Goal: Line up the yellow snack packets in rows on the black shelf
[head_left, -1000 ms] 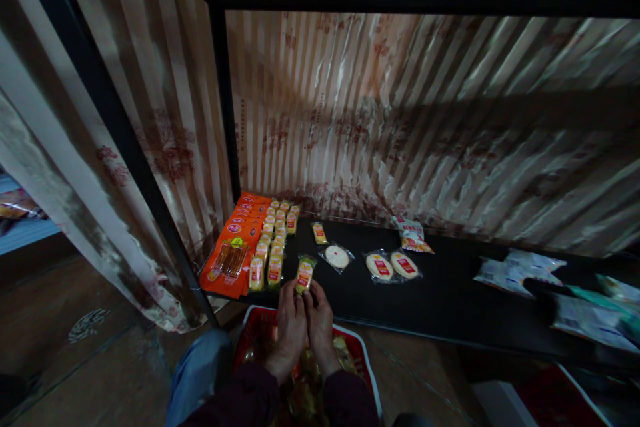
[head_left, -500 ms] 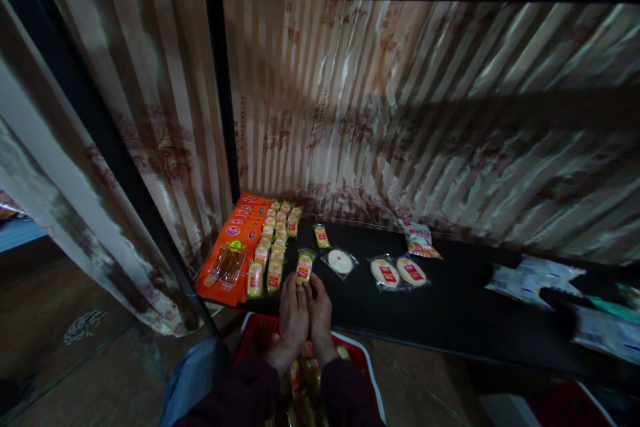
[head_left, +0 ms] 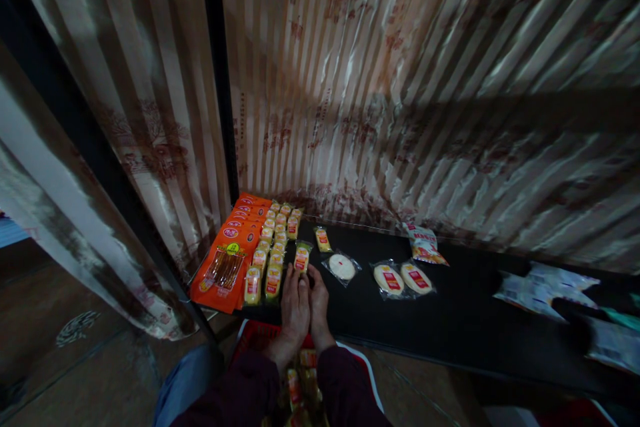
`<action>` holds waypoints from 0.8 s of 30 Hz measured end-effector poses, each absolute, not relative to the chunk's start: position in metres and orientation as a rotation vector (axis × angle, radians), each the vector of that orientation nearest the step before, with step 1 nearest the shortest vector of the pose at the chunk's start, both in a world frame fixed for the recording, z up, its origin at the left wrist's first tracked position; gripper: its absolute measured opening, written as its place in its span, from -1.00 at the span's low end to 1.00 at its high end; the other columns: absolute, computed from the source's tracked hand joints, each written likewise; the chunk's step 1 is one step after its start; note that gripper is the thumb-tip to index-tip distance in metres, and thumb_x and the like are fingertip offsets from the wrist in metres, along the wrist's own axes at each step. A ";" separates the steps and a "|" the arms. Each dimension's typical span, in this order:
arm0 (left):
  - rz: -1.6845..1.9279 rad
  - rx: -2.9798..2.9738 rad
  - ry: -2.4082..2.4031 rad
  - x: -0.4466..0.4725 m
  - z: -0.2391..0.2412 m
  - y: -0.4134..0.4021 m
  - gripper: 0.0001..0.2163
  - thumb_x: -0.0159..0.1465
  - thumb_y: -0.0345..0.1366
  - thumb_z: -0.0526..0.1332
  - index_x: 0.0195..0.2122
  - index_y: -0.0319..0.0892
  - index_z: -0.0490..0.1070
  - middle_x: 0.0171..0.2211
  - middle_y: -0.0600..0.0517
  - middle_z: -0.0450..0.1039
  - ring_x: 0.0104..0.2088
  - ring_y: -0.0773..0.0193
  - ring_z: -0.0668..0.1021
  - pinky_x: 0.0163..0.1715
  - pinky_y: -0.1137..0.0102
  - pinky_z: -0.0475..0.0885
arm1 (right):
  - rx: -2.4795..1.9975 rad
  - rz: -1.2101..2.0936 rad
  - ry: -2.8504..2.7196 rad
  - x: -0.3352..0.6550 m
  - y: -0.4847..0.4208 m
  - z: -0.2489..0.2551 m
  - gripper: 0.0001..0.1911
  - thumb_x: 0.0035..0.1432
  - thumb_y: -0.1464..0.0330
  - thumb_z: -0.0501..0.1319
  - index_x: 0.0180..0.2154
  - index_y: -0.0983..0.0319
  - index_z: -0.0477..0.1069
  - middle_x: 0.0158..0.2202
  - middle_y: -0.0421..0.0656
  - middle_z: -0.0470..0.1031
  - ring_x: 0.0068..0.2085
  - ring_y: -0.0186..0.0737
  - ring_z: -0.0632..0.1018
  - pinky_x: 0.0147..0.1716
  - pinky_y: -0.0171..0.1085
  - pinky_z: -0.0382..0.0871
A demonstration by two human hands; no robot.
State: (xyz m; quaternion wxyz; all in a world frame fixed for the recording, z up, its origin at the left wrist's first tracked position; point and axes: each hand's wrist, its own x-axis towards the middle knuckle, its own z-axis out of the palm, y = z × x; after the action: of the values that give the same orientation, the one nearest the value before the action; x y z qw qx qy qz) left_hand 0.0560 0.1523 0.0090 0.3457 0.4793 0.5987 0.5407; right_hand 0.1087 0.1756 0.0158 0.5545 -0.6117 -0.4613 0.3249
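Note:
My left hand and my right hand reach side by side onto a black shelf. Their fingertips pinch the near end of a small yellow snack packet, which lies flat on the shelf. The packet sits just right of two rows of the same yellow packets. Left of those rows lies a stack of flat orange packs. A round white cake in clear wrap lies just right of my right hand.
A loose yellow packet, two round cakes with red labels and a crumpled bag lie further right. Pale wrappers sit at the far right. A red basket of packets is under my forearms. Striped curtains hang behind and at left.
Both hands have pushed the yellow packet forward, deeper onto the shelf, closer to the rows of the same packets. The view has tilted slightly.

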 end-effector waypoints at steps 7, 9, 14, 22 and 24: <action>1.302 1.275 1.540 0.047 0.018 0.160 -0.56 0.33 -0.21 -0.05 0.14 -0.28 0.34 0.29 -0.18 0.18 0.30 0.17 0.23 0.32 0.23 0.08 | -1.462 0.717 -1.107 0.108 0.193 0.011 -0.56 -0.01 0.19 0.14 -0.16 0.29 0.52 -0.22 -0.03 0.62 -0.20 -0.09 0.58 -0.11 -0.17 0.43; 1.281 1.279 1.542 0.046 0.019 0.162 -0.56 0.34 -0.21 -0.06 0.15 -0.29 0.33 0.30 -0.17 0.16 0.31 0.18 0.21 0.32 0.23 0.07 | -1.457 0.690 -1.109 0.106 0.197 0.011 -0.57 -0.03 0.19 0.13 -0.18 0.28 0.52 -0.23 -0.03 0.62 -0.22 -0.10 0.58 -0.13 -0.18 0.44; 1.285 1.286 1.551 0.047 0.020 0.171 -0.54 0.33 -0.20 -0.06 0.16 -0.30 0.32 0.31 -0.18 0.13 0.32 0.18 0.20 0.33 0.22 0.06 | -1.424 0.701 -1.108 0.103 0.206 0.012 -0.56 -0.06 0.20 0.09 -0.20 0.28 0.50 -0.23 -0.03 0.62 -0.24 -0.10 0.58 -0.15 -0.17 0.45; 1.354 1.320 1.525 0.050 0.019 0.187 -0.52 0.33 -0.16 -0.08 0.17 -0.30 0.31 0.30 -0.18 0.16 0.31 0.18 0.22 0.33 0.24 0.05 | -1.381 0.703 -1.174 0.106 0.227 0.006 -0.57 -0.08 0.27 0.05 -0.18 0.25 0.48 -0.19 -0.05 0.60 -0.20 -0.14 0.57 -0.11 -0.20 0.45; 1.360 1.323 1.515 0.050 0.017 0.191 -0.52 0.33 -0.16 -0.07 0.16 -0.29 0.33 0.29 -0.17 0.19 0.30 0.18 0.23 0.33 0.23 0.05 | -1.356 0.706 -1.179 0.107 0.233 0.003 -0.57 -0.07 0.28 0.05 -0.17 0.26 0.48 -0.17 -0.04 0.59 -0.18 -0.13 0.57 -0.09 -0.19 0.45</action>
State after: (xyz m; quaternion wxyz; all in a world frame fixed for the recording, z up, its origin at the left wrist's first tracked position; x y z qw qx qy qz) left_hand 0.0503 0.1914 0.0165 0.3493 0.5104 0.5847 0.5250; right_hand 0.1066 0.2328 0.0029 0.5692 -0.5776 -0.5020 0.3006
